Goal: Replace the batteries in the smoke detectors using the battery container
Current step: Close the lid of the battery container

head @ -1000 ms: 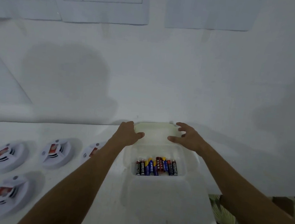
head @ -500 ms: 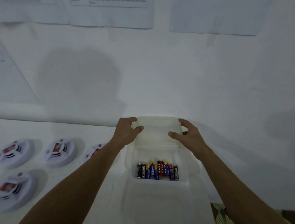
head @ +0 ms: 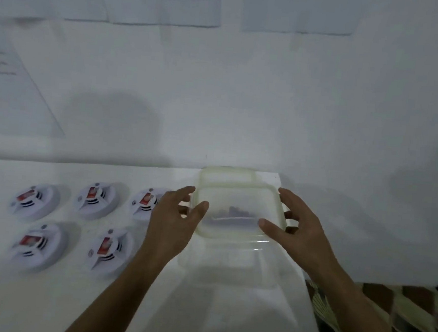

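White table [head: 41,304] — both hands (thumbs on top) holding lid [head: 238,210].

White table [head: 42,296] carries five round white smoke detectors [head: 111,251] and a clear plastic battery container [head: 230,262].

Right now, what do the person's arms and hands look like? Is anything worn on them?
Both forearms are bare up to the frame edge: no sleeves show. The left hand and right hand wear no gloves, and no rings, watch or bracelets are visible.
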Tool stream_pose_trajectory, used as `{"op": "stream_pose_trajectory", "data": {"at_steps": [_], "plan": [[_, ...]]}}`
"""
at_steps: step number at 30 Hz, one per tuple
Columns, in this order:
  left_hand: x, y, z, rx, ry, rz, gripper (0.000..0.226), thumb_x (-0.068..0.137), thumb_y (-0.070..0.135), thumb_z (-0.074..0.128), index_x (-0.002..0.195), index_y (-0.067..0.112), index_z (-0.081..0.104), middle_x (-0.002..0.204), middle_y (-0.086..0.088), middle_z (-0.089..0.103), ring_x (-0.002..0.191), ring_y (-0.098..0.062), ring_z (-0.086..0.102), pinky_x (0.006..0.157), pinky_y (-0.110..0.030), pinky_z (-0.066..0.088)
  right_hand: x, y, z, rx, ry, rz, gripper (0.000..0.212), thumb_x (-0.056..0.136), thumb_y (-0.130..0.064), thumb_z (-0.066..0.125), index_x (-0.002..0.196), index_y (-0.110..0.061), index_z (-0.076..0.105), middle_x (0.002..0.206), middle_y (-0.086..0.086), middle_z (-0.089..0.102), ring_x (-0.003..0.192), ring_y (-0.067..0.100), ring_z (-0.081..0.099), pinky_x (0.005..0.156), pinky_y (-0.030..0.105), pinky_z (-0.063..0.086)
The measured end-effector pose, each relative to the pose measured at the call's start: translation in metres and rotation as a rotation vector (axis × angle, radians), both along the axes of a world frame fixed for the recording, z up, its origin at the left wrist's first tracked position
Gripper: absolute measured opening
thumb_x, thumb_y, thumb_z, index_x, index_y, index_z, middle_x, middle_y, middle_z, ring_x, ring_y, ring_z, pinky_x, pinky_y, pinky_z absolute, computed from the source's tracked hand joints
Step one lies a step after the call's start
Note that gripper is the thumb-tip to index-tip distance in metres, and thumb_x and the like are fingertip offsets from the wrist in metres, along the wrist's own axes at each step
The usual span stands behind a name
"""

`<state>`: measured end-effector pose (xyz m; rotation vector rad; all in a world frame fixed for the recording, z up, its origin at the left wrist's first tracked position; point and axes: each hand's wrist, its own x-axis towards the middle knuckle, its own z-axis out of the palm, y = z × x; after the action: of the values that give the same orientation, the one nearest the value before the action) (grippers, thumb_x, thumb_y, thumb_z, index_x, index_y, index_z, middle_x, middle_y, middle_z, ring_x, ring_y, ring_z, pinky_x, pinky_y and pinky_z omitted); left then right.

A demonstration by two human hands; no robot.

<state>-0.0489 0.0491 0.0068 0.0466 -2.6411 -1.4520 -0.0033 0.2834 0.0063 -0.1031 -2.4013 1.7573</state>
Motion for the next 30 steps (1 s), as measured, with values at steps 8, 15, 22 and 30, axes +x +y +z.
{"op": "stream_pose_trajectory", "data": {"at_steps": [8, 15, 22, 30], "plan": [[0.057, -0.005, -0.033, -0.011, -0.051, 0.042, 0.042, 0.086, 0.038, 0.068, 0.124, 0.023, 0.061, 0.112, 0.006, 0.054, 0.080, 0.000, 0.056, 0.073, -0.018, 0.040, 0.053, -0.008, -0.040, 0.059, -0.095, -0.025, 0.070, 0.074, -0.041, 0.080, 0.135, -0.042, 0.047, 0.123, -0.009, 0.055, 0.087, -0.007, 0.060, 0.063, 0.018, 0.053], [0.066, 0.000, -0.047, 0.060, -0.092, 0.057, 0.044, 0.088, 0.041, 0.065, 0.128, 0.027, 0.057, 0.121, 0.005, 0.056, 0.090, -0.011, 0.062, 0.080, -0.023, 0.045, 0.060, -0.018, -0.048, -0.023, -0.121, -0.043, 0.065, 0.079, -0.033, 0.078, 0.135, -0.036, 0.046, 0.124, -0.018, 0.054, 0.107, 0.004, 0.056, 0.069, 0.019, 0.057], [0.091, -0.003, -0.054, 0.042, -0.134, 0.063, 0.048, 0.086, 0.048, 0.063, 0.129, 0.028, 0.057, 0.121, 0.006, 0.061, 0.092, -0.012, 0.065, 0.081, -0.026, 0.051, 0.084, -0.025, -0.054, -0.042, -0.137, -0.084, 0.060, 0.083, -0.031, 0.075, 0.133, -0.036, 0.044, 0.122, -0.021, 0.054, 0.104, 0.002, 0.058, 0.076, 0.020, 0.056], [0.106, -0.004, -0.051, 0.039, -0.128, 0.092, 0.053, 0.086, 0.049, 0.063, 0.130, 0.022, 0.059, 0.126, 0.008, 0.064, 0.101, -0.008, 0.065, 0.090, -0.024, 0.049, 0.098, -0.033, -0.055, -0.011, -0.206, -0.001, 0.083, 0.089, -0.044, 0.062, 0.153, -0.035, 0.010, 0.137, -0.022, 0.031, 0.123, -0.002, 0.034, 0.101, 0.019, 0.031]]}}
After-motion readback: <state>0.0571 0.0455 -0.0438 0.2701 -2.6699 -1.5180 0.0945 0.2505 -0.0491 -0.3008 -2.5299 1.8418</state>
